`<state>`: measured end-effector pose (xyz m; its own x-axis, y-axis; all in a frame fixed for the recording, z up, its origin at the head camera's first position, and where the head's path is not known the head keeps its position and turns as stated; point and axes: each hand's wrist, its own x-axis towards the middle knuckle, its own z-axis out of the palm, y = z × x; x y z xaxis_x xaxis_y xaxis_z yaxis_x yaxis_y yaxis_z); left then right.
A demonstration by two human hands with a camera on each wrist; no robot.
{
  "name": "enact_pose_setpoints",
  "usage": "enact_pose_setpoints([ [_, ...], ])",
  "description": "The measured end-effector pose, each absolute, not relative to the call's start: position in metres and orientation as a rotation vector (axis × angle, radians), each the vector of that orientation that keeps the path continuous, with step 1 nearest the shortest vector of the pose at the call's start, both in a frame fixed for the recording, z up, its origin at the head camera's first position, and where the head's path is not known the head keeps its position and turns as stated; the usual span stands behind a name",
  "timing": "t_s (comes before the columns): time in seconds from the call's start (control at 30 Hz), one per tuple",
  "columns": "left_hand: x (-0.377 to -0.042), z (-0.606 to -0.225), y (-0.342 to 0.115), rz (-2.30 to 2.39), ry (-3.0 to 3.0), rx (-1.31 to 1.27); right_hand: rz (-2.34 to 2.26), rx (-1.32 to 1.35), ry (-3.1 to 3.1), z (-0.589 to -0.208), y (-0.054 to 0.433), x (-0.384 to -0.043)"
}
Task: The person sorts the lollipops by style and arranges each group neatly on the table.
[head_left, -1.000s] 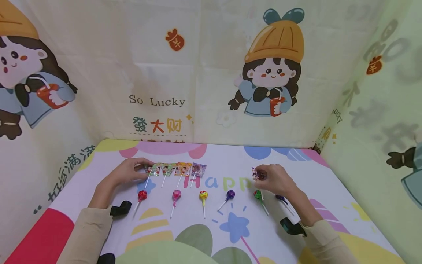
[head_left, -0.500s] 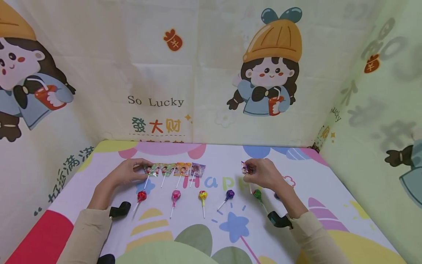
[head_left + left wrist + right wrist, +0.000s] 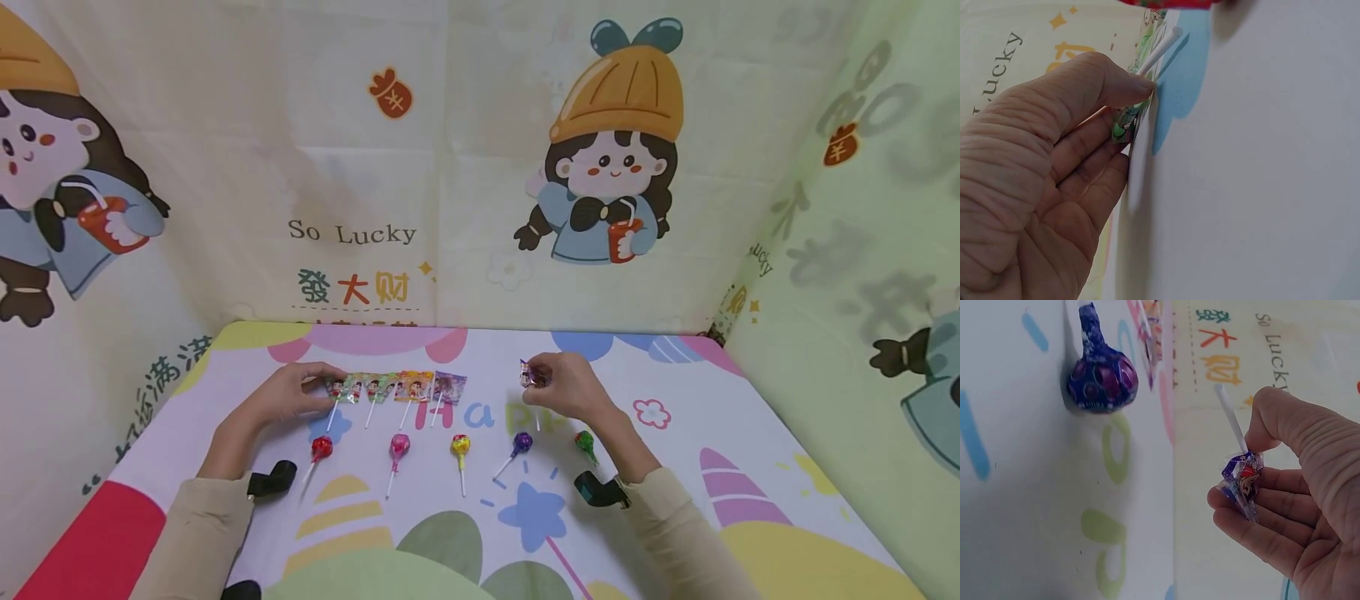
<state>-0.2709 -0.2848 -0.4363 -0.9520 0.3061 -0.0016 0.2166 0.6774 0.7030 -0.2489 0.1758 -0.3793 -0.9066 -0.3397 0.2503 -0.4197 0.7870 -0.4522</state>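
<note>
My right hand [image 3: 566, 385] pinches a purple-wrapped lollipop [image 3: 1245, 478] between thumb and fingers, raised off the table, its white stick showing in the right wrist view. At the left end of a row of flat-wrapped lollipops, my left hand [image 3: 288, 390] holds the edge of a green-wrapped lollipop [image 3: 347, 388] between thumb and fingertips. Along that row lie another green lollipop [image 3: 380, 387], an orange lollipop [image 3: 414, 386] and a purple flat lollipop [image 3: 449, 387]. In the right wrist view a round purple lollipop [image 3: 1102, 384] lies near the right hand.
Nearer the person, spaced round lollipops lie on the patterned table [image 3: 420, 517]: red [image 3: 322, 448], pink [image 3: 400, 447], yellow [image 3: 461, 447], and green [image 3: 585, 443] beside the right forearm. A printed cloth wall [image 3: 480, 167] stands behind the table.
My right hand has moved left with the purple lollipop, towards the row. The dark purple round lollipop at the right is now hidden behind that arm. My left hand stays put.
</note>
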Motion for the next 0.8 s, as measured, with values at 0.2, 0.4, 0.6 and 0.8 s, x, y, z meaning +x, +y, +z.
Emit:
enact_pose_setpoints([
  [0.2,-0.270,-0.436,-0.285,1.148,2.760,0.414,0.760,0.566,-2.867,-0.383,0.157,-0.253],
  [0.4,-0.271,-0.435,-0.284,1.148,2.763,0.430,0.729,0.555,-2.887,-0.385,0.139,-0.258],
  [0.6,-0.271,-0.435,-0.283,1.138,2.774,0.430,0.699,0.551,-2.929,-0.391,0.123,-0.264],
  [0.8,-0.270,-0.434,-0.283,1.138,2.774,0.439,0.664,0.537,-2.932,-0.401,0.112,-0.271],
])
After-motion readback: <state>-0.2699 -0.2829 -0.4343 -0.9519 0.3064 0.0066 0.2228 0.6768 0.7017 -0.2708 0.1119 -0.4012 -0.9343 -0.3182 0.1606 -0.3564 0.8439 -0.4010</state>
